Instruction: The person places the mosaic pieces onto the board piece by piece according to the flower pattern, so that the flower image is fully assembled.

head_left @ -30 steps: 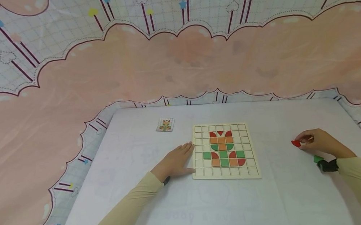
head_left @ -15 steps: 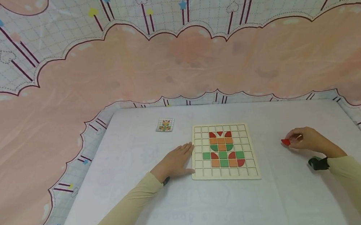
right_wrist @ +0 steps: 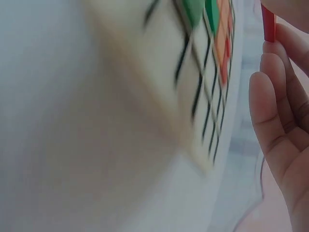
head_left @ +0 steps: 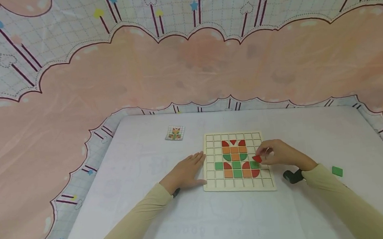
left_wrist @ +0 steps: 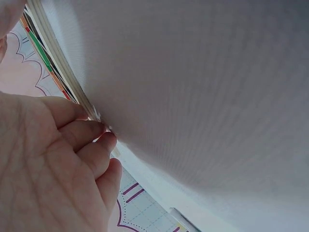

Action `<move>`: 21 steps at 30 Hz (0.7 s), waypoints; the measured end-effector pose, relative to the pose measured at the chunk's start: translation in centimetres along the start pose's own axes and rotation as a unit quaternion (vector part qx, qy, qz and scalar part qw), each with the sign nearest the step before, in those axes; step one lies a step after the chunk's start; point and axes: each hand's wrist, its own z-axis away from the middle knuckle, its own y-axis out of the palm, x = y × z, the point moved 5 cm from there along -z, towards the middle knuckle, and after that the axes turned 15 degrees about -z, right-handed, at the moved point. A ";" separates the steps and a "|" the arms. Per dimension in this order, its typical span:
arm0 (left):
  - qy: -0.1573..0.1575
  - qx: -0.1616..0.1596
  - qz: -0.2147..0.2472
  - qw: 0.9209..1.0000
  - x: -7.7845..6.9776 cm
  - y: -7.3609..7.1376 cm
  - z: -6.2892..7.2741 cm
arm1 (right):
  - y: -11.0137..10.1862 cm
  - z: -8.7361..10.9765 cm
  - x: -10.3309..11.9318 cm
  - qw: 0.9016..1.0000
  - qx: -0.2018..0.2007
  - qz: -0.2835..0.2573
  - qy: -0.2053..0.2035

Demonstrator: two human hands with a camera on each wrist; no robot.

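A pale wooden grid board (head_left: 215, 184) lies on the white table, with red, orange and green tiles set in its squares in a figure. My left hand (head_left: 184, 172) lies flat at the board's left edge, its fingertips touching the rim; the left wrist view shows the fingers (left_wrist: 94, 154) against that side. Between thumb and fingers my right hand (head_left: 278, 152) pinches a red tile (head_left: 257, 159) with a curved edge, held over the right part of the board. In the right wrist view the red tile (right_wrist: 269, 21) shows edge-on, partly hidden by the thumb.
A small pattern card (head_left: 175, 133) with a similar coloured figure lies behind and left of the board. One loose green square tile (head_left: 337, 171) lies on the table to the right, beside the right sleeve. A patterned cloth (head_left: 186, 70) hangs behind the table.
My right hand has moved left with the red tile, from the table's right side to over the board. The green square tile has come into full view. My left hand has stayed put.
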 end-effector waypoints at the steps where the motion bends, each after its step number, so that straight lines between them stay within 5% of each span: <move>1: 0.000 -0.001 0.001 1.000 0.0 0.0 0.0 | 0.6 -0.4 0.2 1.000 0.007 -0.001 -0.005; 9: -0.002 -0.002 0.002 1.000 0.0 0.0 0.0 | 4.6 -3.1 1.7 0.998 0.047 -0.035 -0.009; 21: 0.008 -0.014 0.004 1.000 0.1 0.1 -0.1 | 7.4 -5.2 4.0 0.996 0.071 -0.036 -0.051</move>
